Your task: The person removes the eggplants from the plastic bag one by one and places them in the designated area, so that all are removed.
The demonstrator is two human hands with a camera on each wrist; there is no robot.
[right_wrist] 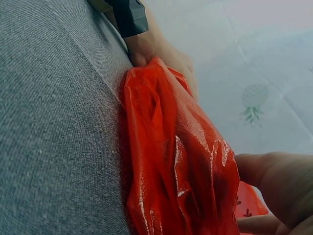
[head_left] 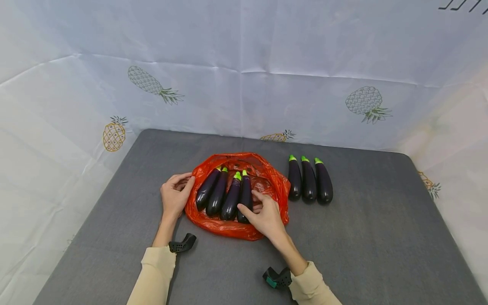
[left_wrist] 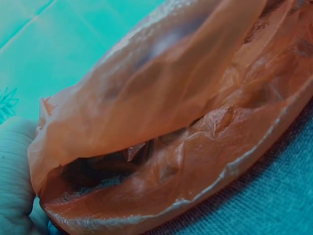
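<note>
A red plastic bag (head_left: 228, 231) lies with its mouth spread wide. Inside it, several dark purple eggplants (head_left: 217, 195) with green stem ends lie side by side. My left hand (head_left: 176, 195) pinches the bag's left rim between thumb and fingers; in the left wrist view that hand (left_wrist: 17, 171) shows at the edge beside the bag's raised film. Reaching in over the right rim, my right hand (head_left: 267, 214) has its thumb and fingers on either side of the rightmost eggplant (head_left: 245, 190) in the bag. The right wrist view shows the bag's side (right_wrist: 181, 161) hiding that eggplant.
Three more eggplants (head_left: 309, 182) lie in a row just right of the bag, stems pointing away. Everything rests on a grey table (head_left: 362, 237). A pale curtain (head_left: 244, 101) with pineapple prints rises behind it and along both sides.
</note>
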